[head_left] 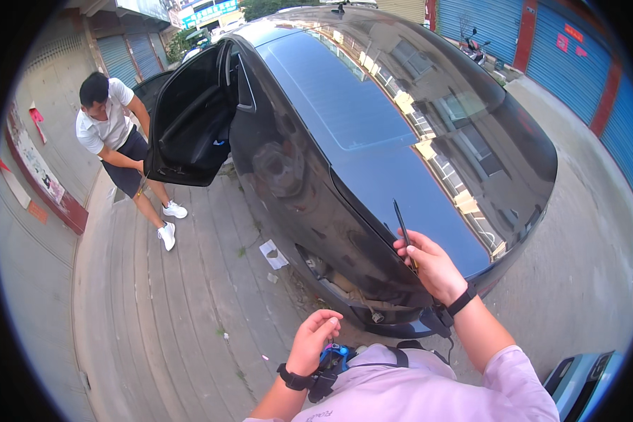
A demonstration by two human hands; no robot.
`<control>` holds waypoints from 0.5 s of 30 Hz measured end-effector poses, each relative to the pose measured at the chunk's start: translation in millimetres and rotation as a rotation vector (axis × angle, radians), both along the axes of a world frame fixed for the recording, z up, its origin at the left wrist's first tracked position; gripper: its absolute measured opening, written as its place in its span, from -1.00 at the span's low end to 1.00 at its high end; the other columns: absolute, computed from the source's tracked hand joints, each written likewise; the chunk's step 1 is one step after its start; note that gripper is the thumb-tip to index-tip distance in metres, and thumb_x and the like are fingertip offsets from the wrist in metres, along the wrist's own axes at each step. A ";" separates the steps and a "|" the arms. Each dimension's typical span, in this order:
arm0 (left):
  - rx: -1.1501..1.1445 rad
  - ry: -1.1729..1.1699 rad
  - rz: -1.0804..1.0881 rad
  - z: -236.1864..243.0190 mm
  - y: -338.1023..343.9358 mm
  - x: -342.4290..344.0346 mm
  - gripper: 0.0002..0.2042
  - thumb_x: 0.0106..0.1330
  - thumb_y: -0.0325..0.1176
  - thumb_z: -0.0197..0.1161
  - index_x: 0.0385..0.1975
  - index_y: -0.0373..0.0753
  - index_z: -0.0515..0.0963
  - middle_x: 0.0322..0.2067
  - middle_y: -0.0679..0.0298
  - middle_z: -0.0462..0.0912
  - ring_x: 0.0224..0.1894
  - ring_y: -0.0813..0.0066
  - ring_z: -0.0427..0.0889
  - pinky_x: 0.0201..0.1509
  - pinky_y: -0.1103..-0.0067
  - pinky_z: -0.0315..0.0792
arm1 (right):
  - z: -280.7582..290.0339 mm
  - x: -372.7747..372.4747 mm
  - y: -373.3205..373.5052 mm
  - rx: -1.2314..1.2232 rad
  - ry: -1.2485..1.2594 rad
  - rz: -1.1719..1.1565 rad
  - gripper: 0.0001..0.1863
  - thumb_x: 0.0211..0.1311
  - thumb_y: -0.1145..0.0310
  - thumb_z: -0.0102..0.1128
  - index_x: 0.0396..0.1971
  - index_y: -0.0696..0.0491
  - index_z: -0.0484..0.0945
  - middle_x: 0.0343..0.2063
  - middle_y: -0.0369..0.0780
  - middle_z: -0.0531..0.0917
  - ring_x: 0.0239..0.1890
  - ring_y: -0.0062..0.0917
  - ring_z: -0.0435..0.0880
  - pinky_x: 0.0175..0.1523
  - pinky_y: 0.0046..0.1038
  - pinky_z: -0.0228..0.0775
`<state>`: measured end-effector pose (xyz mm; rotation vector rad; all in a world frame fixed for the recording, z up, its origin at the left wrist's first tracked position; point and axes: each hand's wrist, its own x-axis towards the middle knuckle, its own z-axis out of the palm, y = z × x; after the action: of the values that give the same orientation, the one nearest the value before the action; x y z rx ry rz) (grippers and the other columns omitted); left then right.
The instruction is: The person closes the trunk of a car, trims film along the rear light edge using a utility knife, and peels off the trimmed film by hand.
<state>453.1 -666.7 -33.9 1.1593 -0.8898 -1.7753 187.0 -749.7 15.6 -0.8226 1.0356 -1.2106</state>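
Held upright in my right hand is a slim black pointed tool, its tip over the trunk lid. The fingers are closed round it, close to the rear corner of the black car. My left hand hangs lower, in front of my body, thumb and fingers curled together; whether anything is in them cannot be seen. Below the trunk edge, the car's rear corner has an open tail lamp recess, with no lamp in it. A loose wire connector dangles at its lower end.
At far left a person in a white shirt holds the edge of an open rear car door. White paper lies on the concrete ground beside the car. Blue roller shutters line the right. A light blue vehicle stands at lower right.
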 end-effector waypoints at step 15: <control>0.033 0.001 0.125 -10.1 18.9 28.3 -0.85 0.30 -0.39 0.11 -0.23 -0.30 0.52 -0.42 0.37 0.54 -0.33 0.63 0.48 -0.17 0.67 0.34 | -20.0 50.6 -108.9 -0.364 0.574 -0.183 -0.78 0.27 0.31 0.12 -0.31 0.19 0.49 -0.59 -0.29 0.60 -0.56 -0.66 0.57 -0.39 -0.60 0.42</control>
<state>481.4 -647.8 -44.0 1.2080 -0.7729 -1.6945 237.6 -858.6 -4.4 -1.4400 1.3922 -1.3763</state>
